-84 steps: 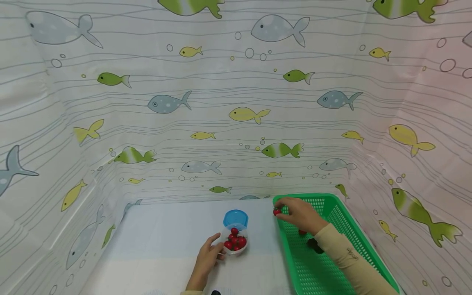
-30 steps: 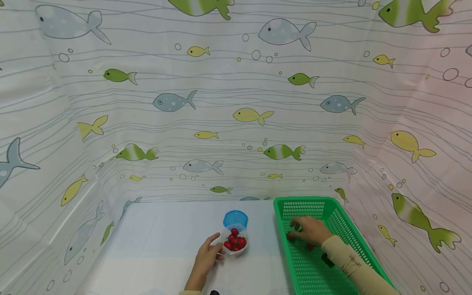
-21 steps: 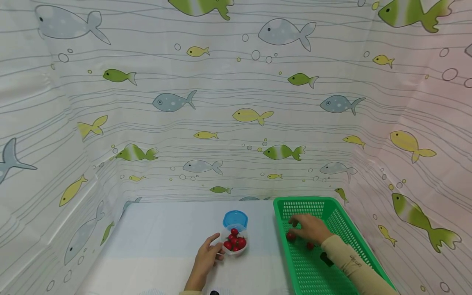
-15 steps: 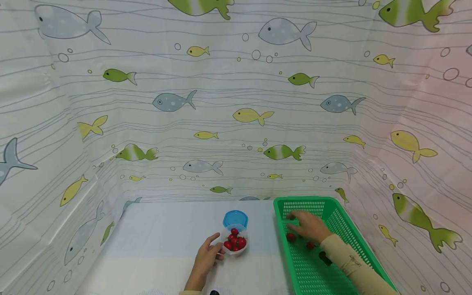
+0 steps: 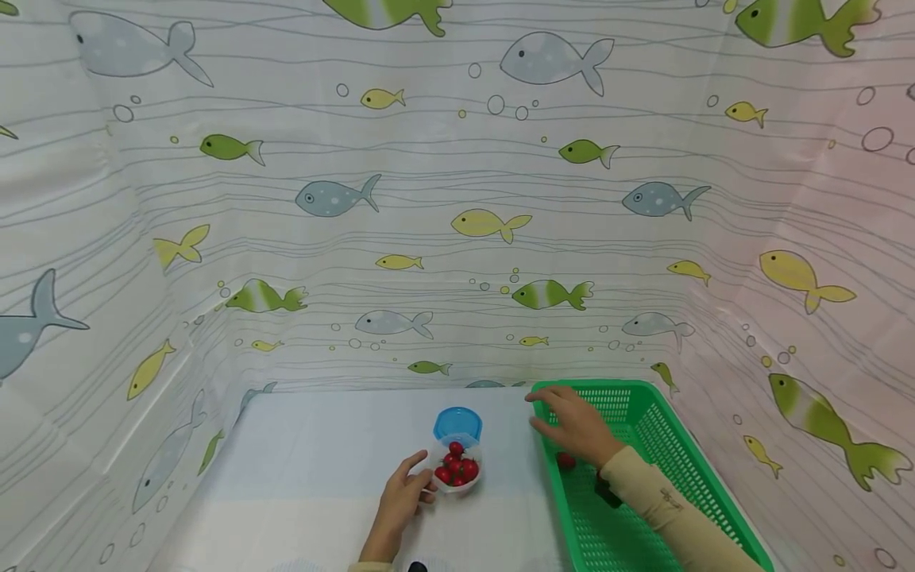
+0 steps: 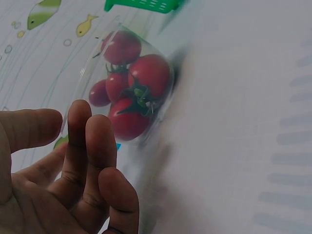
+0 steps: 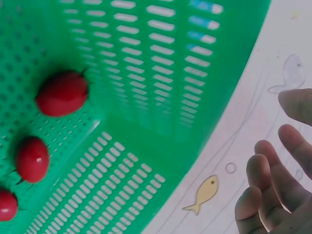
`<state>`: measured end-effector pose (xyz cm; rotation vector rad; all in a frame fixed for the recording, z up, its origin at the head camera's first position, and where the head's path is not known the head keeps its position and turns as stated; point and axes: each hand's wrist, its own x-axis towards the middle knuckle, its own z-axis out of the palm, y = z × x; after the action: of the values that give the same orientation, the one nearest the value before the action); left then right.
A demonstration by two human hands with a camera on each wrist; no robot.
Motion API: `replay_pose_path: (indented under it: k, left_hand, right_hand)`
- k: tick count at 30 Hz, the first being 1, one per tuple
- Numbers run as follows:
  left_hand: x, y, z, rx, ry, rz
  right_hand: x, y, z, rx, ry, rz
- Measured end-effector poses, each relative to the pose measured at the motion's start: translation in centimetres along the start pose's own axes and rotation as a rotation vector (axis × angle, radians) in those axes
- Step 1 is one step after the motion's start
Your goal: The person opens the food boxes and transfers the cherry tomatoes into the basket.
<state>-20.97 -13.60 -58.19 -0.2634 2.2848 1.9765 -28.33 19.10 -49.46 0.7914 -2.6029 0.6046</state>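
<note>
A small clear plastic tub (image 5: 457, 490) of red cherry tomatoes (image 6: 150, 75) stands on the table, its blue lid (image 5: 457, 423) folded back behind it. My left hand (image 5: 400, 504) is beside the tub's left side, fingers loosely bent and holding nothing; whether they touch the tub I cannot tell. Over the far left rim of the green basket (image 5: 561, 500) hovers my right hand (image 5: 575, 425), fingers spread and nothing in them. A tomato (image 7: 62, 93) lies on the basket floor near the wall, and two smaller-looking tomatoes (image 7: 32, 159) sit farther along in the right wrist view.
The white table (image 5: 300, 453) extends left of the tub. A fish-patterned sheet (image 5: 443, 238) hangs around the back and both sides. The basket's raised wall stands between its tomatoes and the tub.
My right hand carried a tomato over the basket's rim, lowered it inside and let go. It has since risen back toward the left rim. The left hand has stayed by the tub.
</note>
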Motion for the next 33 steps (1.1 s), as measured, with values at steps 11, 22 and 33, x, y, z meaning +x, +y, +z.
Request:
replay_pose_path:
  k: [11,22,33]
  left_hand:
    - [0.2,1.0,-0.3,0.019,0.009,0.012]
    - [0.2,0.0,-0.1,0.030,0.005,-0.035]
    - [0.3,-0.1,0.1,0.009,-0.007,-0.011]
  right_hand:
    - [1.4,-1.4,0.5,0.030,-0.018,-0.029]
    - [1.5,-2.7,1.4,0.045,-0.050,-0.059]
    - [2.7,-4.2,2.0,0.034,-0.169,-0.066]
